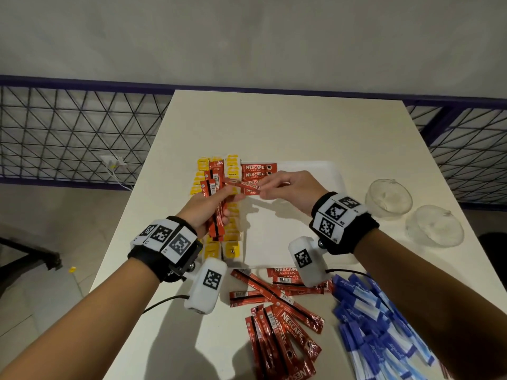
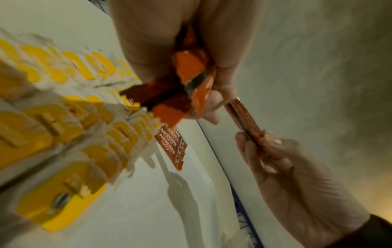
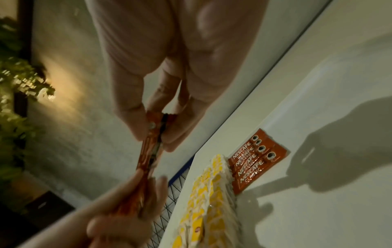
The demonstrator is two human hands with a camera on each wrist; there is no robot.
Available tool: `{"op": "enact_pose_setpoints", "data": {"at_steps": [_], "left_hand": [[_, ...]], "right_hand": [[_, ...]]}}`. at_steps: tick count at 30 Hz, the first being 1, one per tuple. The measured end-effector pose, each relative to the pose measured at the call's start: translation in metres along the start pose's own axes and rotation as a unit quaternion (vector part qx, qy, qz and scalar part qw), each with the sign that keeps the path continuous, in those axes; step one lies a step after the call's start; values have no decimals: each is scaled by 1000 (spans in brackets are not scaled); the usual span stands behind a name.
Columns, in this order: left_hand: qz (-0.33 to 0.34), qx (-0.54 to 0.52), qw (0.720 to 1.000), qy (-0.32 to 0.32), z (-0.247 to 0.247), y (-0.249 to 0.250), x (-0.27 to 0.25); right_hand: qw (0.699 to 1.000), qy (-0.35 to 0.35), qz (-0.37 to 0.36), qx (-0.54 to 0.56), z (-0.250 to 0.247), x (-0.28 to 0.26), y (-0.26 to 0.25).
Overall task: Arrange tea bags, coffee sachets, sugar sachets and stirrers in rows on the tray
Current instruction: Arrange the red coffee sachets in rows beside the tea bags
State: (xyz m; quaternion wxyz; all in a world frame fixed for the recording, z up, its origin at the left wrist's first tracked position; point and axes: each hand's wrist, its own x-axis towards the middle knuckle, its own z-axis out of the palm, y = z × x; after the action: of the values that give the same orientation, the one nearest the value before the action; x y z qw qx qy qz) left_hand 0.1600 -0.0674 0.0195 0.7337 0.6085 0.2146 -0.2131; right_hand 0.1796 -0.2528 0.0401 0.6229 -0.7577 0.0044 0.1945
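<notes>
Mid coffee row: left hand (image 1: 204, 212) gripped a bundle of coffee sachets (image 1: 215, 198) over the tray (image 1: 310, 171), right hand (image 1: 290, 192) pinched one sachet (image 1: 244, 184) free, probably needing placement just beside the laid sachets (image 1: 258, 171).

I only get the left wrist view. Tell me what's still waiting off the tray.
Observer: A loose pile of red coffee sachets lies on the table, nearer you than the tray.
Operator: Name whatever else is down there.
Observer: Blue sugar sachets, heaped to the right of that pile.
Operator: Count the coffee row for me.
Observer: The coffee row holds four sachets, beside the yellow tea bags.
</notes>
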Motion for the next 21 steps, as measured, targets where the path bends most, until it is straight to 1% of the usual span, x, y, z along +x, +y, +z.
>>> {"op": "enact_pose_setpoints", "data": {"at_steps": [2, 4, 7, 10, 12, 15, 16, 18, 21], "left_hand": [[14, -19, 1000, 11, 0, 1, 3], [18, -17, 1000, 15, -1, 1, 5], [30, -26, 999, 3, 0, 2, 6], [36, -21, 999, 16, 2, 2, 8], [38, -13, 999, 34, 3, 2, 10], [48, -2, 998, 40, 4, 3, 12], [54, 16, 998, 32, 5, 4, 13], [72, 90, 993, 6, 7, 5, 13], [93, 211, 972, -37, 11, 7, 13]], "right_hand": [[1000, 1, -12, -28, 3, 0, 1], [999, 6, -22, -24, 4, 2, 3], [999, 4, -33, -30, 7, 3, 7], [999, -11, -39, -24, 12, 2, 9], [999, -11, -32, -1, 15, 1, 11], [999, -15, 6, 40, 16, 3, 10], [999, -20, 18, 43, 15, 4, 9], [998, -22, 41, 29, 15, 7, 6], [995, -18, 87, 44, 12, 14, 3]]}}
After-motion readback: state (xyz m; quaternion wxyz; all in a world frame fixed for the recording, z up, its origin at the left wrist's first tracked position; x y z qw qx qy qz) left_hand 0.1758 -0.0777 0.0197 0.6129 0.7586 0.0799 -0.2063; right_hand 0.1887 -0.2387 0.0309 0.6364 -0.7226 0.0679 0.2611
